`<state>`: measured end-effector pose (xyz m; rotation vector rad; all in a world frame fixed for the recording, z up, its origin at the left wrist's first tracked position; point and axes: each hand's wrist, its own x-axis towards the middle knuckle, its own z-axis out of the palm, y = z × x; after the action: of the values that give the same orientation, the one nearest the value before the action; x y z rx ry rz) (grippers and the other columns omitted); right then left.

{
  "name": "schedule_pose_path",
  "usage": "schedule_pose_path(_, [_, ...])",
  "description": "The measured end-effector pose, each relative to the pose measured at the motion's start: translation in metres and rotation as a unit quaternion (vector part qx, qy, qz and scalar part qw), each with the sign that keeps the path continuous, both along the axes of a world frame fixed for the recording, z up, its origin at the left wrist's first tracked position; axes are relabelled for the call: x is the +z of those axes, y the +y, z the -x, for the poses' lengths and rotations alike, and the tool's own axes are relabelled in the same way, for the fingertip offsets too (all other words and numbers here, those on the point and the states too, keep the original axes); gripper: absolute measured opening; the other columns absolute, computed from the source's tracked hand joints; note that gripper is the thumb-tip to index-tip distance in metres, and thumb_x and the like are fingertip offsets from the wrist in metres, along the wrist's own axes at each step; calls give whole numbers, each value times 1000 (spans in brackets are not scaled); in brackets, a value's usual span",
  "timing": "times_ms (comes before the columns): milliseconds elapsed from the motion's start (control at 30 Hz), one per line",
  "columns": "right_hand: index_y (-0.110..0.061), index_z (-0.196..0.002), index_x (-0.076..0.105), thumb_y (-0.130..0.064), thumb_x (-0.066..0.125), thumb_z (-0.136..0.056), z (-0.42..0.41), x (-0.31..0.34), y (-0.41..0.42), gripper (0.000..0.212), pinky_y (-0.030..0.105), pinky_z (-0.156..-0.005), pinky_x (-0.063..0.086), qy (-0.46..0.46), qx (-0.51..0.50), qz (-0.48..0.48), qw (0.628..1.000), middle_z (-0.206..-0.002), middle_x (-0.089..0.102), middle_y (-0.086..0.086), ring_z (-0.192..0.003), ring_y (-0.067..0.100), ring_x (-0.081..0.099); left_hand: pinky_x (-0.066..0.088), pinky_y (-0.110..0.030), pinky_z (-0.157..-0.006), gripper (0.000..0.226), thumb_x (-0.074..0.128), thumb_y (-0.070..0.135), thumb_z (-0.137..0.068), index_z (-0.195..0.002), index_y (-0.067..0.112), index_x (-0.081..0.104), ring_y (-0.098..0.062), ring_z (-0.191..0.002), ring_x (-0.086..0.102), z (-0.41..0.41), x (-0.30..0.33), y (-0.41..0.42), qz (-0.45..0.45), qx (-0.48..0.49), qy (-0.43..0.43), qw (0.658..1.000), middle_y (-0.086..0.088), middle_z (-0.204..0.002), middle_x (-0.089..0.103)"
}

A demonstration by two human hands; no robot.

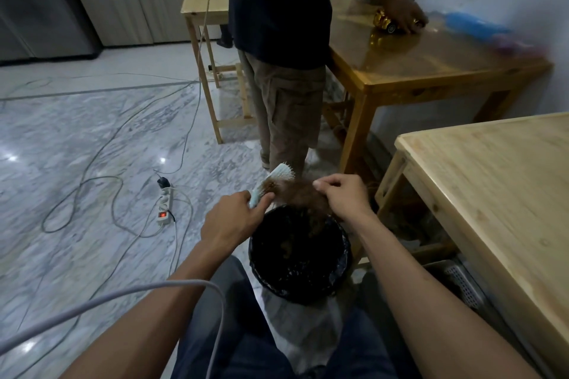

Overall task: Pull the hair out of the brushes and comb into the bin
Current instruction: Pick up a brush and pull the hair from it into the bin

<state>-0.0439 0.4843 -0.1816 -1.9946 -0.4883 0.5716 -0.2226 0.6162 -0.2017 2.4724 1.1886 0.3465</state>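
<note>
Knees frame the bin (pixel 345 251) on the floor below me. My left hand (pixel 235 218) grips a pale blue brush (pixel 271 183) above its rim, tilted, bristles facing right. My right hand (pixel 340 194) pinches a brown clump of hair (pixel 297 195) stretching off the bristles over the bin.

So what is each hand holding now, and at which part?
The left hand grips the light blue brush at its lower end, near the handle. The right hand pinches the clump of brown hair at its top, above the bin.
</note>
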Motion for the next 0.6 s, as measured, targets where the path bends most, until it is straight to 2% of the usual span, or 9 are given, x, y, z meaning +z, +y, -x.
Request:
schedule_pose_path(67, [-18,-100,79,-23,72,-96,-9,5,-7,10,32,-98,50,13,-62,-9,998,-100,71,-5,-102,15,63,35,-33,-51,67,46,75,-90,-57,18,37,-24,-51,49,9,-2,9,31,22,-5,999,-1,-51,44])
schedule_pose_path(133, [-23,-90,76,-22,71,-96,-15,6,-10,7,41,-106,50,33,-119,-24,992,-104,72,-2,-108,20,64,31,-35,-53,69,47,74,-90,-57,15,31,-24,-48,42,18,-5,18,60,42,-23,997,-2,-50,36])
schedule_pose_path(233, [-28,-85,69,-26,66,-99,-14,3,-8,15,42,-104,50,30,-132,-8,991,-101,68,-4,-111,23,64,32,-36,-53,68,49,75,-88,-62,16,27,-23,-46,38,22,-5,22,89,54,-53,993,-2,-51,29])
schedule_pose_path(300, [-28,-109,68,-33,60,-102,-8,5,-7,12,35,-96,45,35,-88,7,995,-108,62,-6,-108,17,56,31,-35,-54,69,49,76,-88,-62,16,28,-22,-46,39,17,1,19,81,33,-45,995,-3,-52,31])
schedule_pose_path(367, [-27,-137,59,-37,59,-101,-2,8,-6,37,32,-94,38,57,-36,-18,998,-118,53,-9,-110,12,48,29,-35,-54,69,49,75,-89,-60,15,30,-22,-47,39,11,9,13,69,7,-40,997,-3,-51,32])
schedule_pose_path(400, [-26,-143,55,-38,60,-101,0,8,-4,45,30,-94,36,59,-9,-28,998,-121,51,-10,-112,10,47,28,-35,-53,68,49,73,-90,-60,15,30,-21,-47,38,8,13,10,67,-6,-42,997,-3,-50,33])
schedule_pose_path(467, [-25,-147,53,-43,64,-98,8,9,0,54,28,-96,37,72,67,-37,994,-129,53,-9,-118,9,50,28,-34,-53,68,50,72,-91,-59,15,30,-20,-46,38,3,18,6,62,-27,-43,997,-1,-49,33])
schedule_pose_path(533, [-25,-144,58,-44,72,-92,14,6,-1,57,30,-103,45,95,138,-40,985,-134,62,-8,-122,10,59,29,-35,-52,69,50,73,-90,-59,15,32,-19,-46,39,-2,22,2,60,-42,-33,997,-1,-49,34])
schedule_pose_path(600, [-19,-127,73,-36,77,-90,18,-1,-2,41,35,-104,53,89,154,-38,983,-116,76,-2,-108,13,71,37,-40,-50,70,50,76,-87,-59,15,33,-20,-44,43,-5,24,1,75,-38,-30,996,-1,-48,37])
